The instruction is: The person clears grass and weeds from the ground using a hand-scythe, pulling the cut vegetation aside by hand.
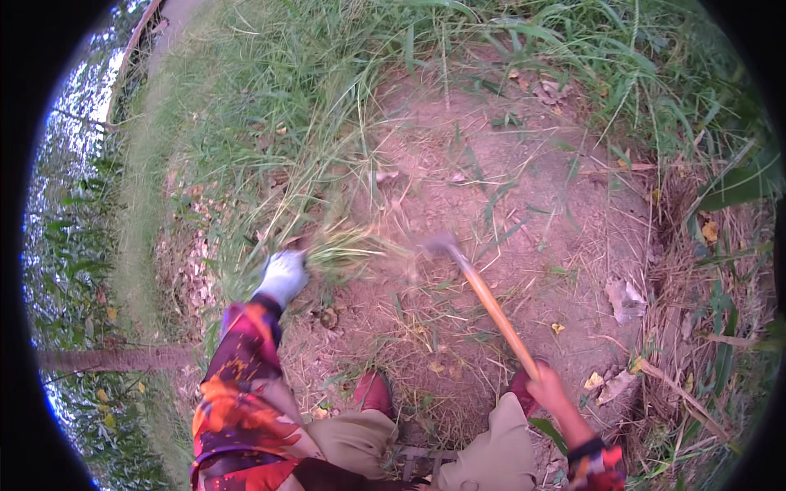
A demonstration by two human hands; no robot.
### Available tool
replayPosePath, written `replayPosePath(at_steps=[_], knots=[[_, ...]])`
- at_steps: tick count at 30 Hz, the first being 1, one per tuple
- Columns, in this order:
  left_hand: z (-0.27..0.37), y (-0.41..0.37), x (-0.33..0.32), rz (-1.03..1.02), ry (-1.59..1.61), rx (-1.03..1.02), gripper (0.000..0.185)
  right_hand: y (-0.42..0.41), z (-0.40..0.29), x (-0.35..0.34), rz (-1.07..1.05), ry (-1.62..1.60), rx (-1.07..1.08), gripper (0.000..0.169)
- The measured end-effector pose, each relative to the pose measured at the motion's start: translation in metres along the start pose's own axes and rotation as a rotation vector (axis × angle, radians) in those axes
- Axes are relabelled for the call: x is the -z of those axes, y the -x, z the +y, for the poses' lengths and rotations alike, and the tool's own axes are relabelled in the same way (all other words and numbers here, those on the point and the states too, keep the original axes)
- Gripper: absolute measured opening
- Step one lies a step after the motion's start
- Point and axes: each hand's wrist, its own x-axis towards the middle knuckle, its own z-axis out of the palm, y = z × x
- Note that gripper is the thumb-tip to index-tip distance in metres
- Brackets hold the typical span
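Note:
My left hand (284,276), in a pale glove, is closed on a bunch of grass (347,248), whose pale stems stick out to the right, partly blurred. My right hand (543,386) is bare and grips the lower end of a wooden handle (496,310). The metal head (440,243) of this hand tool is smeared by motion, so its exact kind cannot be told. It is over bare soil, to the right of the bunch and apart from my left hand.
Reddish soil (589,245) with loose cut blades lies before me. Tall grass (295,80) stands ahead and to the left. Dry stalks (675,294) edge the right side. A thin trunk (116,358) is at left. My red shoes (373,394) flank a litter of straw (448,393).

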Motion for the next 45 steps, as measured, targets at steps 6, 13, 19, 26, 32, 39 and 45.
replayPosePath(at_steps=[6, 13, 19, 26, 32, 39, 45], knots=[[-0.173, 0.218, -0.093, 0.002, 0.044, 0.528, 0.024, 0.077, 0.012, 0.025, 0.141, -0.164, -0.278, 0.020], [-0.202, 0.420, -0.156, -0.681, -0.149, 0.923, 0.030, -0.026, -0.045, 0.050, 0.615, -0.333, -0.307, 0.019], [-0.106, 0.338, -0.138, -0.835, -0.071, 0.625, 0.042, -0.091, -0.081, 0.058, 0.601, -0.479, -0.204, 0.017], [0.062, 0.157, -0.040, -0.061, 0.184, -0.169, 0.046, -0.016, -0.036, 0.043, 0.930, -0.198, -0.252, 0.024], [0.180, 0.062, 0.017, -0.036, -0.085, -0.991, 0.040, -0.030, 0.000, 0.086, 1.166, -0.057, -0.338, 0.024], [0.326, 0.000, 0.076, 0.414, -0.136, -1.503, 0.055, -0.170, -0.054, 0.185, 0.779, -0.773, -0.074, 0.011], [0.436, -0.110, 0.144, 0.892, 0.025, -1.347, 0.055, -0.192, -0.041, 0.179, 0.409, -0.267, -0.125, 0.024]])
